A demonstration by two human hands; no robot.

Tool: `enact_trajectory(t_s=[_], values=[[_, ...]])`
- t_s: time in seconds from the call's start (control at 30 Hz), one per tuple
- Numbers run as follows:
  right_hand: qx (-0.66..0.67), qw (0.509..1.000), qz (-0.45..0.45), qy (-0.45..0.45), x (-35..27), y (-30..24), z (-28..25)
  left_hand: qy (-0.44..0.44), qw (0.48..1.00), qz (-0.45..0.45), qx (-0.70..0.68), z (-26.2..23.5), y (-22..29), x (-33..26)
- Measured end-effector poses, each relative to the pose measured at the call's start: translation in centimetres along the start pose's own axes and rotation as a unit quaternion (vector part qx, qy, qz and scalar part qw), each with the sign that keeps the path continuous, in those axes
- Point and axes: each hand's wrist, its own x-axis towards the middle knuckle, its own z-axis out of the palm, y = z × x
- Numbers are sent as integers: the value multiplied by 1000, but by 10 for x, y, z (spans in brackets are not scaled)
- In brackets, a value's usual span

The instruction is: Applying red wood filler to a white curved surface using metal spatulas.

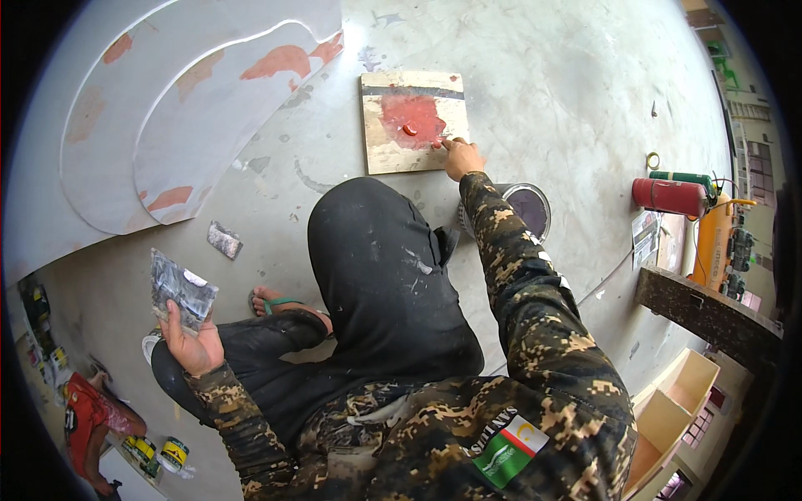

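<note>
My left hand (195, 346) holds a flat, squarish putty spreader (182, 288), smeared grey, upright over my left knee. My right hand (463, 159) reaches out to the right edge of a square wooden board (384, 154) on the floor. Its fingers are drawn together, the tips beside a small red dab; whatever they hold is too small to make out. Red putty (409, 113) is spread over the board's middle, with a glossy brighter red blob (409, 129) on it. Close by my right forearm stands an open can (530, 209) of dark grey material, partly hidden by the sleeve.
Large grey panels (209, 100) with red patches lie at the upper left. A small smeared sheet (225, 240) is on the floor. To the right are a red cylinder (668, 196), a tape roll (652, 161) and a dark beam (710, 313). Another person (88, 426) is at lower left.
</note>
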Motion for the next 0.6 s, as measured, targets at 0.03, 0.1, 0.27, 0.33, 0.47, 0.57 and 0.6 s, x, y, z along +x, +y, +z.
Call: enact_trajectory(t_s=[0.03, 0.1, 0.27, 0.33, 0.47, 0.57, 0.6], values=[[19, 1000, -9, 9, 1, -1, 0, 0, 1000, -1, 1, -1, 0, 0], [11, 1000, -6, 7, 5, -4, -1, -5, 1000, -9, 6, -1, -1, 1], [-18, 1000, 21, 10, 5, -23, 5, 13, 1000, 0, -4, 8, -2, 0], [-29, 999, 33, -7, -1, -29, 8, 7, 1000, 5, -12, 9, -1, -1], [-42, 996, 67, -29, 28, -28, -7, 7, 1000, 0, -17, 6, -2, -1], [-23, 999, 36, -12, 44, -32, -19, 9, 1000, -3, -7, 5, -2, -1], [-26, 999, 28, -8, 47, -35, -21, 14, 1000, -6, 1, 5, -1, -2]])
